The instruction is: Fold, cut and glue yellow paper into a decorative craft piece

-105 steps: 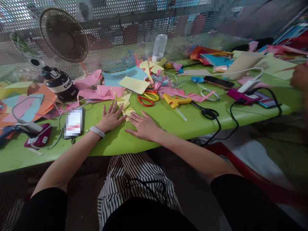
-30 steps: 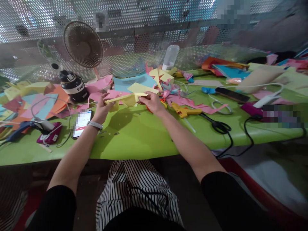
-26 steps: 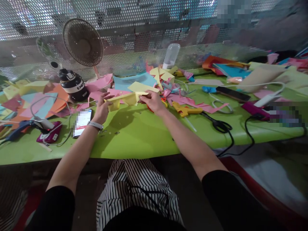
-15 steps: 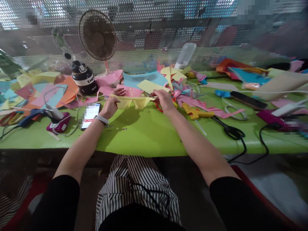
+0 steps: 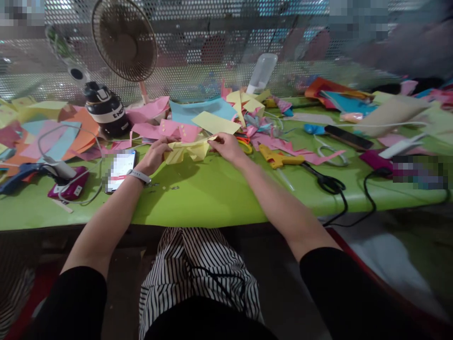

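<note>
A strip of folded yellow paper (image 5: 189, 150) with flaps hanging down is stretched between my two hands, a little above the green table. My left hand (image 5: 155, 156), with a pale band on the wrist, grips its left end. At the other end my right hand (image 5: 225, 146) pinches the paper between thumb and fingers. Behind them lie a flat yellow sheet (image 5: 215, 123) and a pink piece with small yellow dots (image 5: 179, 130). Scissors with an orange and yellow handle (image 5: 247, 145) lie partly hidden behind my right hand.
A yellow glue gun (image 5: 279, 157) and black scissors (image 5: 329, 182) lie to the right. A phone (image 5: 121, 170), purple power strip (image 5: 71, 183), blue glue gun (image 5: 19, 177) and dark bottle (image 5: 106, 111) stand or lie left. A fan (image 5: 123, 40) and perforated metal screen (image 5: 198, 52) are behind.
My hands have come closer together, and the yellow paper between them looks shorter and more bunched. The camera view has shifted, so the table's things appear further left.
</note>
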### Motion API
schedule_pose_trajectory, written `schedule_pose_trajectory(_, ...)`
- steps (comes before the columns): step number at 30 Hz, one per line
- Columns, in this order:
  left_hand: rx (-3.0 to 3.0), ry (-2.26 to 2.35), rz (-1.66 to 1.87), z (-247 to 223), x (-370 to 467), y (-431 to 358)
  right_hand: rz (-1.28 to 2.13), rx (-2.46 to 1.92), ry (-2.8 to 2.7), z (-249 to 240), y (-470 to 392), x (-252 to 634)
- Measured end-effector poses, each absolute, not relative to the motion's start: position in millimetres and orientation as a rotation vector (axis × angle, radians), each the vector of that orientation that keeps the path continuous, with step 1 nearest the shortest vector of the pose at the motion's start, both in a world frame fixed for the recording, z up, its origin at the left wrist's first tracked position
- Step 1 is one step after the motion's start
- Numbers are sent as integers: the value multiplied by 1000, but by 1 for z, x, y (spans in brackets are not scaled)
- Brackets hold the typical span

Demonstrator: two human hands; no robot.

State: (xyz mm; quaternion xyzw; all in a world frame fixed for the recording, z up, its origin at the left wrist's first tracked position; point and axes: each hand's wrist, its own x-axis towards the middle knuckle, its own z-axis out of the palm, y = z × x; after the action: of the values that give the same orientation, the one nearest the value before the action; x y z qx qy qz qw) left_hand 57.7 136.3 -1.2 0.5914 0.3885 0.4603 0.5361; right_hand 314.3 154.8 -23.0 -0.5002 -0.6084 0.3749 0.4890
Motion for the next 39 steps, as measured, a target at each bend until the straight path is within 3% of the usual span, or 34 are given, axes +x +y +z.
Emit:
schedule_pose_trajectory(9,1444,1006,871,10,52,131,741,-1154,-1312,-13,157,323)
schedule_pose_trajectory(20,1271,900,883,11,49,128,726,-1142,-1202,-19,168,333)
schedule_pose_trajectory(28,1078,1052,1185,15,59,129,319,-1014,-1666,-16,151,326)
schedule_pose_trajectory(33,1020,1029,1157,23,68,121,270,-801,-2042,-10,122,297)
schedule_pose_trajectory(39,1143,904,1052,28,74,109,411,-721,-1801,-10,112,279)
